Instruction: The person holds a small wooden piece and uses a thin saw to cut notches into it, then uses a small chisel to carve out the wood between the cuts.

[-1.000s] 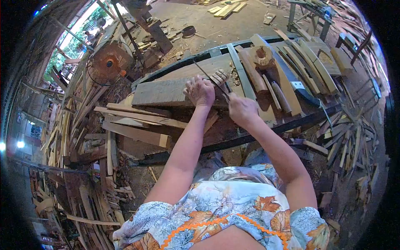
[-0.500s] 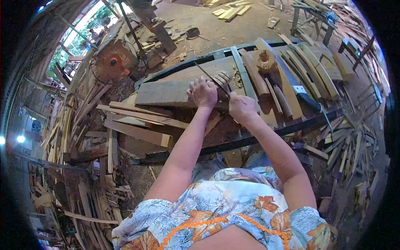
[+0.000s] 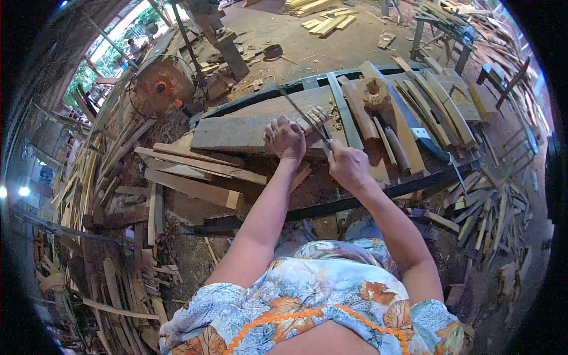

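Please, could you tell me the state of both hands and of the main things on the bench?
Left hand, fingers curled beside the notched wood piece; full closure hidden
Right hand, grip closed on the thin tool
Thin tool, held, slanting across the notched wood piece
Notched wood piece, partly cut
Thick plank, lying flat
Handsaw, lying down, not held

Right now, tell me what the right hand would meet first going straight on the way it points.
The right hand, gripping a thin tool, would probably meet the small notched piece of wood first, though depth is unclear and it might pass above.
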A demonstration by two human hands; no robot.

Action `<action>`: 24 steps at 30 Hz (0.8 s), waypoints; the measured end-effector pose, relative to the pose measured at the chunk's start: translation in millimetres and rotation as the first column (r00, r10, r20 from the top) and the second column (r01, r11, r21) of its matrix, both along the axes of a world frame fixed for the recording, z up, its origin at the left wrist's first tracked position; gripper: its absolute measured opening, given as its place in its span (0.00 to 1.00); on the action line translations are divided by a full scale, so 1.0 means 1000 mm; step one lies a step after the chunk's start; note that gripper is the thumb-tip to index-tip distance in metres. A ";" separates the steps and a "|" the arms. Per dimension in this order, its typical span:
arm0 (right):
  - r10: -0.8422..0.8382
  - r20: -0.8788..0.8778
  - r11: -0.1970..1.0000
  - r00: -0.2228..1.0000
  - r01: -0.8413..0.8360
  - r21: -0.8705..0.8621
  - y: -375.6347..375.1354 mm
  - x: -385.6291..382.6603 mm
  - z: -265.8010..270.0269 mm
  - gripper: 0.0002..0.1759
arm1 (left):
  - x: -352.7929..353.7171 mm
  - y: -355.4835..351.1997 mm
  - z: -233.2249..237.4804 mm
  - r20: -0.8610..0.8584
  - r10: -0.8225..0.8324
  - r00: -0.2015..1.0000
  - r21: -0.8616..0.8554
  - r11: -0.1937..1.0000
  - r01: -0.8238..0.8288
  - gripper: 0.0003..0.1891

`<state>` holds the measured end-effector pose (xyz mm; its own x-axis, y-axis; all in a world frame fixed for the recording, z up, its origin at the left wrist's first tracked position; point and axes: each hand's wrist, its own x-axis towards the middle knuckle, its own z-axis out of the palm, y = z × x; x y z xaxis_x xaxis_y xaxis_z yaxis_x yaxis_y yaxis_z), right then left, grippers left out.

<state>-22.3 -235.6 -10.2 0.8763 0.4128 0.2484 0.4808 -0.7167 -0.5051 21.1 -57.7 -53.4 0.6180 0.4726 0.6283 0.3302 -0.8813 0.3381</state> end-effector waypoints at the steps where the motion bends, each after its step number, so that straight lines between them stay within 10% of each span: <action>1: -0.018 0.003 1.000 1.000 0.018 0.009 -0.004 -0.008 0.012 0.09 | 0.000 -0.001 -0.003 0.060 0.009 0.998 0.061 0.998 -0.012 0.08; 24: -0.008 -0.118 0.981 0.993 -0.014 -0.192 -0.040 -0.058 0.005 0.07 | 0.001 0.003 -0.004 0.038 -0.027 0.999 -0.001 1.000 0.028 0.07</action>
<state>-80.2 -275.9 -5.5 0.8933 0.4454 0.0597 0.4286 -0.8044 -0.4114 22.5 -54.2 -57.5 0.6064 0.4568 0.6508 0.2928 -0.8893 0.3514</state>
